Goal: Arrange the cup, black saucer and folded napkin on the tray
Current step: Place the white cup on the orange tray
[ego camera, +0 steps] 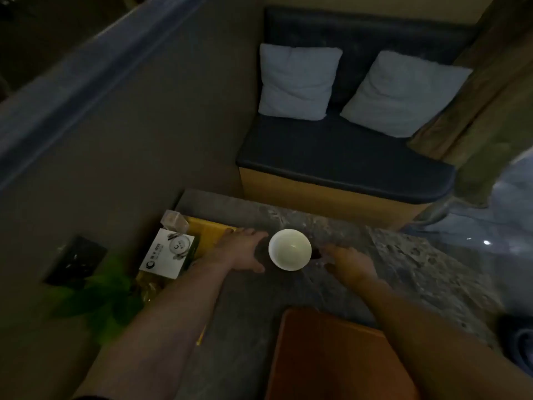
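Note:
A white cup (290, 249) stands on the grey stone table (403, 261), seen from above. A dark patch under and around it looks like the black saucer (315, 253), mostly hidden in the dim light. My left hand (245, 249) lies just left of the cup, fingers spread. My right hand (350, 262) lies just right of it, fingers apart. Whether either hand touches the saucer I cannot tell. An orange-brown tray (331, 359) sits at the near table edge, between my forearms. No napkin is clearly visible.
A white printed card (168, 254), a small clear holder (174, 220) and a yellow object (207, 230) crowd the table's left edge by the wall. A green plant (98, 295) stands lower left. A dark bench with two pale cushions (297, 82) lies beyond the table.

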The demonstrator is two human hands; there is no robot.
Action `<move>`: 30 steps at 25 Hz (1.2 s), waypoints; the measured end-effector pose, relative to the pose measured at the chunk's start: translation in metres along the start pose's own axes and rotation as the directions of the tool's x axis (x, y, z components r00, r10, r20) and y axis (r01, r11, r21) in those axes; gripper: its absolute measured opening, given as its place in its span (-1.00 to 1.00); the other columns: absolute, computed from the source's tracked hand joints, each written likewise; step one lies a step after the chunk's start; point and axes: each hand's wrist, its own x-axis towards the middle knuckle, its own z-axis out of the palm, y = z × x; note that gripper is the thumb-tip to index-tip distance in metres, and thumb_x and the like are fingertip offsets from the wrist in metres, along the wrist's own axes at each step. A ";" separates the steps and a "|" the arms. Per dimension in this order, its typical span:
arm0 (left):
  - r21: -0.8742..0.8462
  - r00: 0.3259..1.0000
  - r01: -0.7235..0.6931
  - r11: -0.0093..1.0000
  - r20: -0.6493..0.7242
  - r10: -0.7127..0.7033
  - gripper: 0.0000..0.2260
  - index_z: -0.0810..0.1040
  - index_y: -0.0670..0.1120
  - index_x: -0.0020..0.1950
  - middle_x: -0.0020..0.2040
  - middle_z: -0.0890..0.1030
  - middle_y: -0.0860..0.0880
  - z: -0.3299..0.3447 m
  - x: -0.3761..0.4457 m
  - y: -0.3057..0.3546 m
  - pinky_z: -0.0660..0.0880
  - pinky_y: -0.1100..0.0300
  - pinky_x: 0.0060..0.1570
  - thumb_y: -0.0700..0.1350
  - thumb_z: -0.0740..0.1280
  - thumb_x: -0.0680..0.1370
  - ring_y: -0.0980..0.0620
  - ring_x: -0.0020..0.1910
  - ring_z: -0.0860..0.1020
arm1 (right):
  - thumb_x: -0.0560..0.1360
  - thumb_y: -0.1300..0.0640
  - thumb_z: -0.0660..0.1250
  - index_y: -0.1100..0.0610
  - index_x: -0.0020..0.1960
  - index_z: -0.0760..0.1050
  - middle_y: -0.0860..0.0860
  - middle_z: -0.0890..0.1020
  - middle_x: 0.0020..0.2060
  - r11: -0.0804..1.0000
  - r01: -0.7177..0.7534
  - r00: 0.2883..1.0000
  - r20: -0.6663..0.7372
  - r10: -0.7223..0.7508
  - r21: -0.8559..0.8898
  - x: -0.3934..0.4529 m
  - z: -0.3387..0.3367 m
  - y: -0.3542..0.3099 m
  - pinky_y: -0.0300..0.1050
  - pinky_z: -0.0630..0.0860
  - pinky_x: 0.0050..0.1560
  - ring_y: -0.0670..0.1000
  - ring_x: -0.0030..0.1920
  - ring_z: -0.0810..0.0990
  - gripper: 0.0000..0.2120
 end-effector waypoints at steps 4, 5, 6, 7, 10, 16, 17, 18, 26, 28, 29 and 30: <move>-0.228 0.997 -0.044 0.973 -0.067 0.030 -0.11 0.13 0.18 0.48 0.47 0.37 0.00 0.016 0.011 0.022 0.31 -0.13 0.37 0.23 0.52 0.28 -0.11 0.42 0.35 | 0.58 0.04 0.25 -0.19 0.29 0.43 0.04 0.64 0.14 0.997 0.000 1.000 -0.012 0.001 0.072 0.015 0.006 0.004 0.25 0.49 0.20 0.15 0.13 0.59 -0.70; -0.287 0.996 -0.050 0.957 -0.086 0.026 -0.10 0.11 0.20 0.47 0.46 0.37 0.01 0.019 0.013 0.025 0.32 -0.14 0.36 0.22 0.53 0.26 -0.09 0.42 0.35 | 0.59 0.04 0.24 -0.19 0.25 0.46 0.03 0.65 0.10 0.996 0.001 1.000 -0.017 0.001 0.088 0.019 0.006 0.004 0.22 0.51 0.17 0.14 0.09 0.60 -0.73; -0.332 0.996 -0.044 0.942 -0.090 0.015 -0.08 0.09 0.22 0.47 0.47 0.37 0.02 0.023 0.016 0.026 0.32 -0.16 0.37 0.22 0.54 0.25 -0.09 0.42 0.35 | 0.58 0.03 0.25 -0.19 0.21 0.49 0.01 0.66 0.07 0.994 0.001 0.999 -0.033 0.002 0.113 0.021 0.008 0.005 0.20 0.52 0.15 0.12 0.05 0.61 -0.77; -0.360 0.996 -0.031 0.933 -0.089 -0.001 -0.05 0.06 0.23 0.47 0.48 0.35 0.02 0.027 0.017 0.027 0.30 -0.19 0.38 0.21 0.55 0.23 -0.10 0.43 0.33 | 0.58 0.02 0.26 -0.19 0.17 0.52 -0.02 0.67 0.04 0.991 0.003 0.998 -0.058 0.004 0.133 0.024 0.010 0.006 0.18 0.52 0.13 0.10 0.03 0.62 -0.80; -0.441 0.996 0.001 0.897 -0.083 -0.042 0.02 0.00 0.26 0.48 0.50 0.31 0.01 0.037 0.017 0.029 0.29 -0.25 0.38 0.18 0.59 0.21 -0.11 0.46 0.29 | 0.56 -0.01 0.29 -0.18 0.15 0.54 -0.06 0.68 0.02 0.983 0.009 0.996 -0.090 0.007 0.181 0.027 0.019 0.007 0.16 0.52 0.13 0.08 0.02 0.63 -0.81; -0.597 0.992 -0.002 0.802 -0.105 -0.075 0.00 0.08 0.29 0.46 0.47 0.34 0.07 0.039 0.016 0.034 0.35 -0.27 0.35 0.11 0.62 0.18 -0.07 0.44 0.32 | 0.53 0.01 0.32 -0.15 0.11 0.56 -0.05 0.68 0.01 0.961 0.014 0.991 -0.130 0.023 0.276 0.029 0.024 0.007 0.19 0.52 0.12 0.08 0.01 0.63 -0.83; -0.602 0.990 -0.002 0.799 -0.111 -0.081 0.00 0.09 0.28 0.45 0.47 0.34 0.07 0.039 0.015 0.036 0.36 -0.26 0.34 0.09 0.62 0.18 -0.07 0.44 0.33 | 0.54 0.01 0.32 -0.15 0.10 0.56 -0.05 0.68 0.01 0.964 0.015 0.990 -0.141 0.024 0.267 0.027 0.024 0.006 0.18 0.51 0.12 0.09 0.02 0.63 -0.84; -0.609 0.990 -0.004 0.793 -0.113 -0.081 -0.01 0.10 0.28 0.44 0.46 0.35 0.07 0.039 0.013 0.036 0.38 -0.23 0.34 0.08 0.63 0.18 -0.05 0.43 0.33 | 0.54 0.01 0.31 -0.15 0.10 0.56 -0.04 0.68 0.01 0.965 0.012 0.989 -0.145 0.027 0.260 0.025 0.024 0.006 0.17 0.50 0.13 0.09 0.01 0.63 -0.84; -0.678 0.986 -0.078 0.731 -0.159 -0.042 -0.02 0.18 0.20 0.47 0.45 0.37 0.07 0.051 -0.028 0.044 0.42 -0.19 0.34 0.01 0.64 0.17 0.02 0.43 0.34 | 0.56 0.02 0.31 -0.09 0.09 0.58 -0.07 0.67 0.06 0.945 0.084 0.981 -0.195 -0.022 0.315 -0.020 0.035 0.006 0.17 0.42 0.23 0.10 0.12 0.57 -0.86; -0.681 0.982 -0.096 0.726 -0.183 -0.042 -0.01 0.19 0.14 0.49 0.45 0.38 0.07 0.056 -0.042 0.046 0.42 -0.19 0.35 0.03 0.65 0.17 0.03 0.43 0.35 | 0.55 -0.01 0.32 -0.09 0.09 0.57 -0.10 0.66 0.08 0.946 0.112 0.979 -0.195 -0.054 0.304 -0.035 0.038 0.006 0.16 0.40 0.25 0.08 0.15 0.55 -0.86; -0.679 0.980 -0.109 0.726 -0.194 -0.034 -0.01 0.20 0.14 0.49 0.45 0.38 0.07 0.059 -0.048 0.046 0.41 -0.18 0.35 0.05 0.64 0.17 0.04 0.44 0.35 | 0.55 0.00 0.33 -0.09 0.09 0.57 -0.10 0.65 0.09 0.943 0.116 0.979 -0.196 -0.056 0.313 -0.043 0.039 0.005 0.17 0.41 0.25 0.08 0.17 0.53 -0.86; -0.675 0.980 -0.122 0.728 -0.200 -0.021 -0.02 0.20 0.15 0.49 0.45 0.39 0.08 0.061 -0.053 0.047 0.41 -0.18 0.36 0.07 0.63 0.17 0.06 0.44 0.35 | 0.55 0.01 0.34 -0.08 0.09 0.58 -0.09 0.65 0.09 0.939 0.115 0.978 -0.204 -0.049 0.324 -0.051 0.040 0.004 0.18 0.42 0.23 0.09 0.18 0.51 -0.86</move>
